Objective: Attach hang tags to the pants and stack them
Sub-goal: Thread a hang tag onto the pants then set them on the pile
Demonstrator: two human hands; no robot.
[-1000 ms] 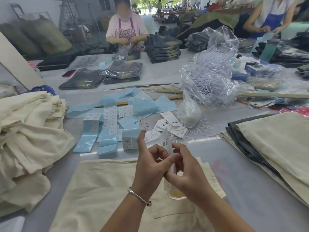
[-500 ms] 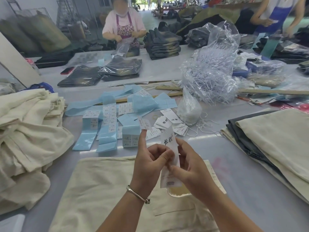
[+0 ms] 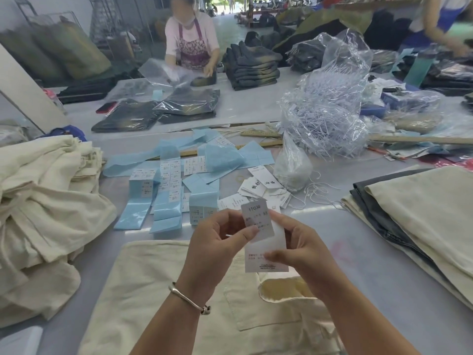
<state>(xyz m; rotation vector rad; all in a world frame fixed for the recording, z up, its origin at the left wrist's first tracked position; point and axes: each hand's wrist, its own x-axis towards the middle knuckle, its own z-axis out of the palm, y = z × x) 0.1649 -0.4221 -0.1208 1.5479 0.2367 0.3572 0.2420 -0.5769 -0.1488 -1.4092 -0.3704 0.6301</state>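
Both hands pinch the tags point(image 3: 266, 242) above the cream pants point(image 3: 163, 298) — left hand point(image 3: 217, 247) thumb on the small front tag, right hand point(image 3: 304, 249) at the larger tag's lower edge. More tags point(image 3: 258, 190) lie beyond; stacked pants point(image 3: 419, 216) sit to the right.

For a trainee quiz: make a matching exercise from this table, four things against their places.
Things:
1. hang tag
2. folded cream pants
3. crumpled cream pile
4. blue label strips

Places:
A. far left of the table
B. flat under the hands
C. pinched by left hand and right hand
D. behind the hands, mid-table

Pairs: 1-C, 2-B, 3-A, 4-D
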